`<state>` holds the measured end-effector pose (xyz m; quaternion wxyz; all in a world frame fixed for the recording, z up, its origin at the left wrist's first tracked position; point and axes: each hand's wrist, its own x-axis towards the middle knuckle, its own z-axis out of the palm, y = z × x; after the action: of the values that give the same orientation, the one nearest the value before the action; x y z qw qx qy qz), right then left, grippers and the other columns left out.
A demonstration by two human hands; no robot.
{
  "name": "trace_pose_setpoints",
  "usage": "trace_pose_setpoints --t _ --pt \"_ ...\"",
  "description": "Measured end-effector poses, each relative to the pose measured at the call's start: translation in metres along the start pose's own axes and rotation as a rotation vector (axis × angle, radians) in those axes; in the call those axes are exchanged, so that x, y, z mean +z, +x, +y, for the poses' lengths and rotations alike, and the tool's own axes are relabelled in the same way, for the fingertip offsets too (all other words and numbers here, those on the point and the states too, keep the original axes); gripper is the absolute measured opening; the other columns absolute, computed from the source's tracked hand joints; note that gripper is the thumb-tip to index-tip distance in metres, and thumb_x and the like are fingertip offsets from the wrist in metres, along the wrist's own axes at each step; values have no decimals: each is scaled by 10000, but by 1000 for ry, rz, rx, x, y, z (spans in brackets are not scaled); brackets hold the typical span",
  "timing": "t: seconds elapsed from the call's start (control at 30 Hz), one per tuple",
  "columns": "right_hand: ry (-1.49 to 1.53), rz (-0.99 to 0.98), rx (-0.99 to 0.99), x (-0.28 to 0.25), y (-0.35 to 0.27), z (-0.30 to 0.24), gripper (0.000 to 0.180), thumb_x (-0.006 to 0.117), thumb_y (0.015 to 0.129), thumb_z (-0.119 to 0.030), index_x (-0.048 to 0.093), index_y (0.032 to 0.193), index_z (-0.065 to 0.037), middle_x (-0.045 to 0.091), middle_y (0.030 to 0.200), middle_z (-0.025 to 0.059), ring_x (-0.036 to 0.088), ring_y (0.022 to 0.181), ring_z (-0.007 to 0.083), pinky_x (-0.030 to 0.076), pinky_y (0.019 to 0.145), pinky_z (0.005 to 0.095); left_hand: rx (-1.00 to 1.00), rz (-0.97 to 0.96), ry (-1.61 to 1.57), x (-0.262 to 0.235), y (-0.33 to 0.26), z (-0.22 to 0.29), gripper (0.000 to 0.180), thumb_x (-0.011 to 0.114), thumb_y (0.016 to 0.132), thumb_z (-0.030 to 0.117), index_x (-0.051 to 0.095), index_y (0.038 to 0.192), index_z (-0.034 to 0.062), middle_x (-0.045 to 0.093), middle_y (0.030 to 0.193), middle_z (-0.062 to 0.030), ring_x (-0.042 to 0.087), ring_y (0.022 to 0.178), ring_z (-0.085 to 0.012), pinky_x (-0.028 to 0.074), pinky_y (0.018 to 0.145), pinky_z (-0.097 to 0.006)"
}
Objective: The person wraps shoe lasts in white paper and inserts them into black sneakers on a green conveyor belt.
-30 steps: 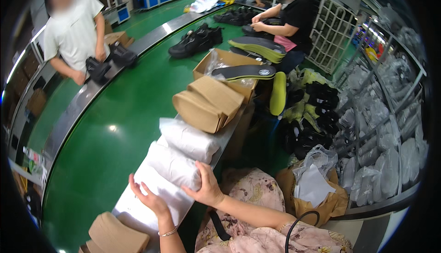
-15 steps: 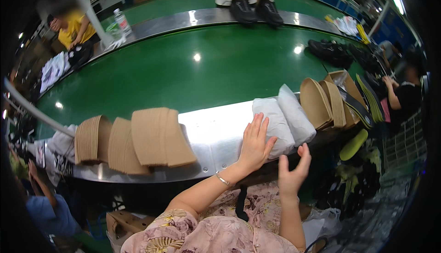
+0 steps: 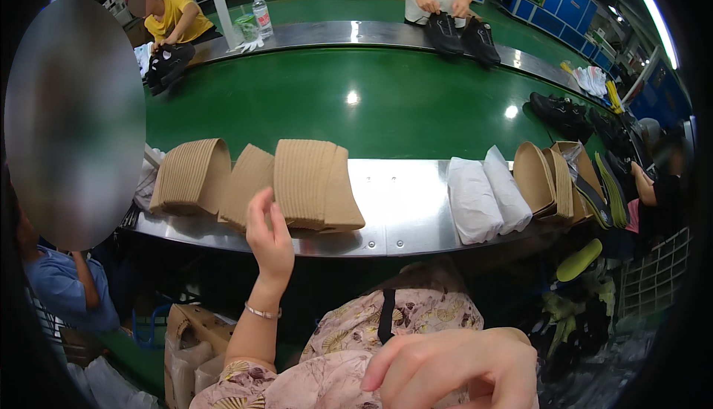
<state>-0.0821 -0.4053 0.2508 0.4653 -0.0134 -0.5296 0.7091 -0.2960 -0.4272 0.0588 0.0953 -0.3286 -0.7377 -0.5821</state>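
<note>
My left hand reaches up to the front of the brown cardboard stacks, its fingers stretched out and nothing visibly gripped. Its fingertips overlap the edge between the middle cardboard stack and the larger right cardboard stack; I cannot tell whether they touch. The left cardboard stack stands beside these, made of curved nested pieces. Low in the picture, close to the camera, my right hand is bent at the fingers, with its palm and fingertips hidden. Two white paper-wrapped bundles lie on the metal ledge, away from both hands.
Beyond the ledge runs a green belt. Across it a person holds black shoes; another in yellow works at the far left. Curved cardboard and green-edged insoles stand right. A person in blue is close left.
My left hand has left the white bundles and moved left to the cardboard stacks. My right hand has come away from the bundles, down and nearer the camera. The view has shifted.
</note>
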Motion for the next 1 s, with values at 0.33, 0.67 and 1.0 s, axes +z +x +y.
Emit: trace_pose_setpoints --t 0.33,0.67,1.0 --pt "-950 -355 -5 -78 80 167 514 638 795 -255 485 1224 -16 417 1260 225 442 1143 351 391 922 431 -183 -44 328 -80 84 -73 293 523 915 198 562 1063 -52 624 921 -124 591 860 -185 460 790 -289" --pt "-1247 -271 447 -141 76 243 695 612 786 -473 367 1364 -173 127 1437 293 315 1256 465 337 1015 433 -631 -418 -559 -15 54 -83 210 533 913 189 608 830 11 585 761 13 514 686 -52 417 607 -210" --pt "-1240 -266 493 -195 77 186 690 662 733 -332 353 1296 -81 279 1309 245 415 1164 401 387 964 394 -660 -209 -681 36 27 -83 232 508 925 179 598 874 -29 579 777 -9 493 729 -72 417 660 -224"
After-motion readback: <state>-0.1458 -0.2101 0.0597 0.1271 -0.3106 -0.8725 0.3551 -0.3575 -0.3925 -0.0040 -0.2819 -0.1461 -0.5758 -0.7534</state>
